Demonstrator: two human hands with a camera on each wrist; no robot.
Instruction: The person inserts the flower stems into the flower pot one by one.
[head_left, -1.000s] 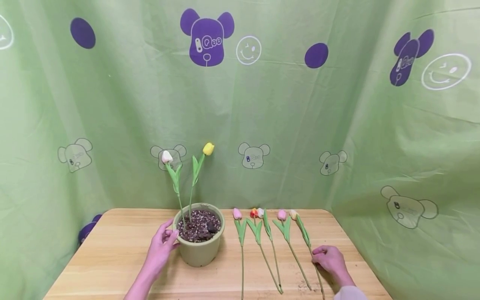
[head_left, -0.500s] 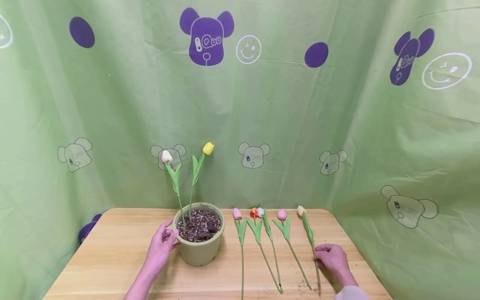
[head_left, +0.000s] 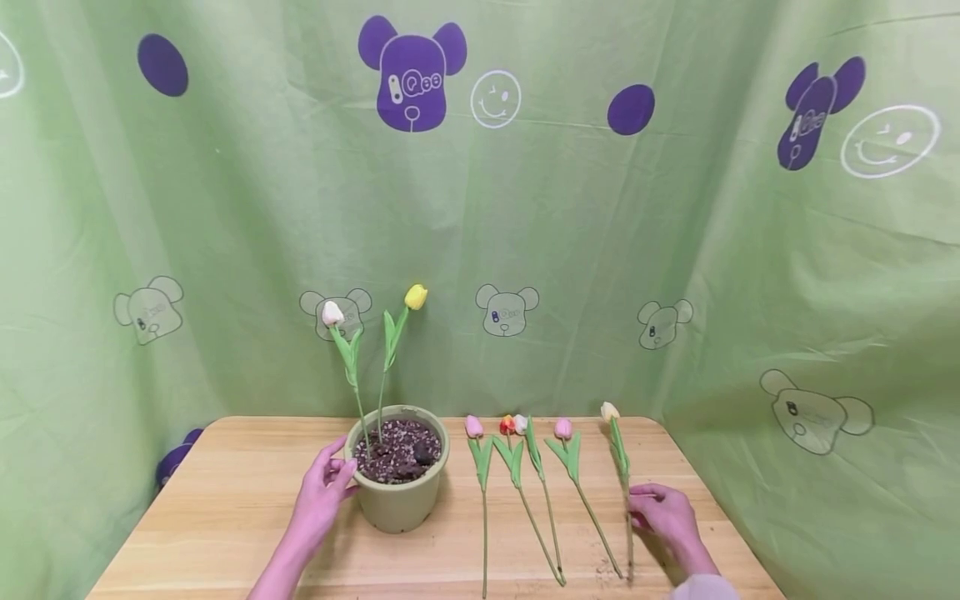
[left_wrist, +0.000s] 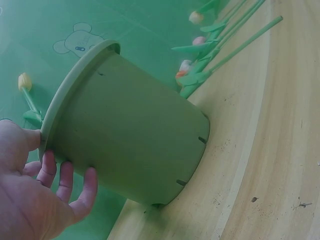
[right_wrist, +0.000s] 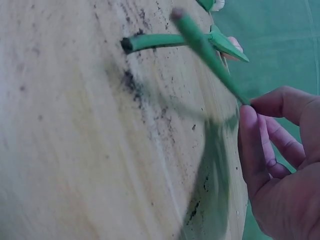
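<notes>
At the left side of the table, my left hand [head_left: 322, 492] grips the rim of a green flower pot [head_left: 397, 504]. In the left wrist view the thumb is at the pot's rim and the fingers [left_wrist: 65, 182] curl against its outer wall. A white tulip [head_left: 333, 314] and a yellow tulip [head_left: 416, 297] stand in the pot's dark soil [head_left: 401, 454]. On the right, my right hand [head_left: 666, 518] pinches the stem of a cream tulip [head_left: 611, 412] between thumb and forefinger. The right wrist view shows the stem's lower end [right_wrist: 200, 47] raised off the table.
Several artificial tulips lie between the pot and my right hand, among them a pink tulip [head_left: 474, 427], a red-orange tulip [head_left: 507, 425] and another pink tulip [head_left: 563, 429]. Soil specks [right_wrist: 131, 82] dot the wooden table [head_left: 225, 492]. A green printed curtain [head_left: 510, 208] surrounds it.
The cream tulip has shifted right, away from the neighbouring pink one, and swung more upright as my right hand lifted it slightly. My left hand and the pot have stayed put.
</notes>
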